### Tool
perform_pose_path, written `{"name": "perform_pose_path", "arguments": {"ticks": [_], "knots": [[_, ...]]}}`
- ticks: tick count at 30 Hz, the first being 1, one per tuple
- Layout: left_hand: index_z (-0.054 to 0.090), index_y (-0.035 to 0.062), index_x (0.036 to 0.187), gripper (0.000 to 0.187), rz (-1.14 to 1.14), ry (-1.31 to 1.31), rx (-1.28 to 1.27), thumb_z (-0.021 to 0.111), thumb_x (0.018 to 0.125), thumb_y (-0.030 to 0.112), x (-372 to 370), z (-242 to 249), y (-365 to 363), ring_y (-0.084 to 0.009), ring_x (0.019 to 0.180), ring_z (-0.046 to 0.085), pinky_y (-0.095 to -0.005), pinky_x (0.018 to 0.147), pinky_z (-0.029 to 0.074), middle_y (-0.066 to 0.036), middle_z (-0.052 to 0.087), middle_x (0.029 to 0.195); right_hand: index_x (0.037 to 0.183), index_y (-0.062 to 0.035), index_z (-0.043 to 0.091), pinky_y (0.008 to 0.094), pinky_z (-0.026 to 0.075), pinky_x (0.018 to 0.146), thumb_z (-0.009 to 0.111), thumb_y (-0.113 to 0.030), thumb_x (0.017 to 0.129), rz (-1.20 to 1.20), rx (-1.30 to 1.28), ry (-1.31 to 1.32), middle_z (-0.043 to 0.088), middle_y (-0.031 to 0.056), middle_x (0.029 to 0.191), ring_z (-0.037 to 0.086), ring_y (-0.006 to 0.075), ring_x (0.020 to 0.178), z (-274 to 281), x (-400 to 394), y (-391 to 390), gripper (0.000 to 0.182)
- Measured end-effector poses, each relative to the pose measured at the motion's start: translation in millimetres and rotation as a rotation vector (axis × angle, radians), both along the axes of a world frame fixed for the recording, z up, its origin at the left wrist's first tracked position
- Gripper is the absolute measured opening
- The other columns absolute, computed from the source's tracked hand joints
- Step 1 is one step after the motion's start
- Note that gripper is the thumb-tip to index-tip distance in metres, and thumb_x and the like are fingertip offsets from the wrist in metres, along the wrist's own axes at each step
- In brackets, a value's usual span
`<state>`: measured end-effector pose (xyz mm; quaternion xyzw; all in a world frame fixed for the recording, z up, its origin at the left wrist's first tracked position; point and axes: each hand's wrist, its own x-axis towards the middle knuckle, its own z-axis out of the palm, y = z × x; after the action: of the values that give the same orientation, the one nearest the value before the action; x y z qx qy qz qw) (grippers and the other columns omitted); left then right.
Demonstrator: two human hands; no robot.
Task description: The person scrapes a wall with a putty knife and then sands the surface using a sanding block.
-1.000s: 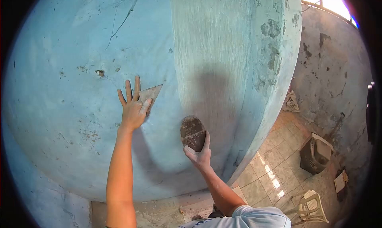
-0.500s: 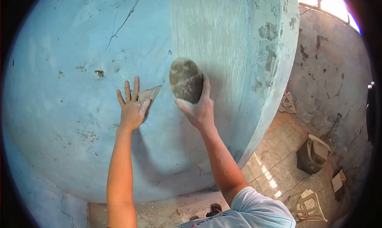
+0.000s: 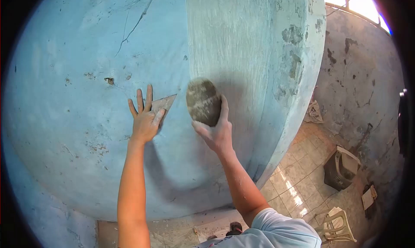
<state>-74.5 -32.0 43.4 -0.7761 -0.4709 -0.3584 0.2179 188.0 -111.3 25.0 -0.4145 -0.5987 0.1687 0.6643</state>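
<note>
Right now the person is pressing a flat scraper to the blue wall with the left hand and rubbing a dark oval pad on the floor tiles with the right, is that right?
Not quite. The head view shows the right hand holding the dark oval pad against the blue wall, not on the floor tiles. The rest stands: the left hand presses the flat scraper to that wall.

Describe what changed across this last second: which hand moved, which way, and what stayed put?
The right hand carried its dark oval pad from low on the blue wall up to beside the scraper, then eased slightly down; its grip on the pad never changed. The left hand stayed flat on the wall, pinning the triangular scraper. Nothing was let go.
</note>
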Motion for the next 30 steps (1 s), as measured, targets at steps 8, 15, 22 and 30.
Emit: {"name": "perform_pose_path", "arguments": {"ticks": [8,15,22,30], "knots": [[0.077,0.0168,0.134,0.066,-0.009,-0.007,0.038,0.032,0.112,0.059,2,-4,3,-0.0381,0.166,-0.005,-0.0648,0.126,-0.013,-0.004,0.008,0.182,0.165,0.0036,0.014,0.0445,0.054,0.106,0.088,-0.026,0.081,0.012,-0.032,0.001,0.069,0.0324,0.130,0.071,0.0391,0.122,-3,-2,-2,0.116],[0.075,0.0183,0.138,0.065,-0.002,0.012,0.029,0.032,0.112,0.059,0,-3,2,-0.0386,0.165,-0.006,-0.0656,0.126,-0.013,-0.004,0.007,0.182,0.166,0.0034,0.013,0.0442,0.053,0.107,0.087,-0.025,0.082,-0.065,0.079,-0.018,0.068,0.0327,0.131,0.070,0.0403,0.123,-77,-11,3,0.115],[0.076,0.0159,0.135,0.065,-0.021,-0.001,0.034,0.034,0.111,0.058,1,-4,3,-0.0384,0.166,-0.008,-0.0660,0.126,-0.014,-0.004,0.005,0.182,0.165,0.0037,0.012,0.0452,0.058,0.101,0.087,-0.022,0.082,-0.048,0.202,-0.021,0.071,0.0335,0.125,0.073,0.0434,0.117,41,-17,23,0.114],[0.084,0.0074,0.116,0.076,-0.028,-0.023,-0.030,0.032,0.111,0.062,0,-2,-1,-0.0380,0.166,-0.008,-0.0654,0.126,-0.014,-0.003,0.007,0.182,0.156,0.0110,0.029,0.0456,0.057,0.102,0.092,-0.027,0.073,-0.108,0.358,-0.046,0.070,0.0350,0.124,0.072,0.0448,0.116,216,-16,53,0.111]]}}
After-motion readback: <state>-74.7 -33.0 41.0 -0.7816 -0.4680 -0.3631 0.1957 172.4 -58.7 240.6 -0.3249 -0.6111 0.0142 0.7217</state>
